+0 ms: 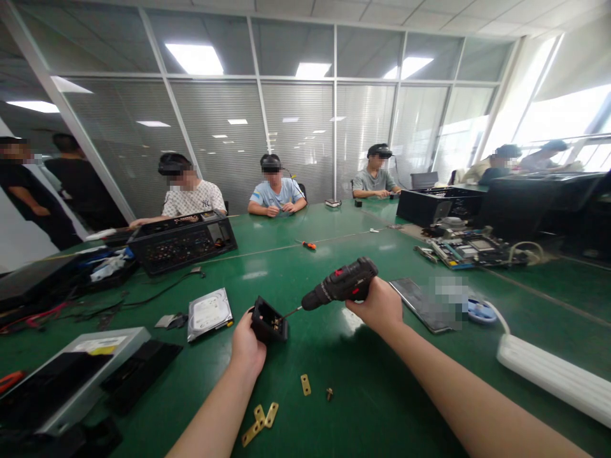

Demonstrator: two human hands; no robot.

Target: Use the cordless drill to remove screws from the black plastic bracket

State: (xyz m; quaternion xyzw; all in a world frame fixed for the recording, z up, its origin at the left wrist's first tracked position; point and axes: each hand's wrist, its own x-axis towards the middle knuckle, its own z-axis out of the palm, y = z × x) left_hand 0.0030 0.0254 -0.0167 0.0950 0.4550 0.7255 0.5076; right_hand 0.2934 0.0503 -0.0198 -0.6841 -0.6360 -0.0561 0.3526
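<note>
A small black box [270, 322] with brass-coloured pieces inside is held in my left hand [248, 346], its open side tilted toward the right. My right hand [382, 305] grips the handle of a black power drill [341, 284]. The drill's thin bit [292, 312] points left, with its tip at the opening of the box; whether it touches a piece inside is too small to tell. Below the box lie a brass plate [305, 385], a small screw [330, 394] and several more brass plates [271, 415] on the green table [372, 420].
Left of my hands are a hard drive [209, 313] and a metal drive case [95, 375]. A phone-like slab [420, 305], a white power strip [554, 372] and a circuit board [470, 248] lie right. Beyond are an orange screwdriver [309, 245], computer cases and several seated people.
</note>
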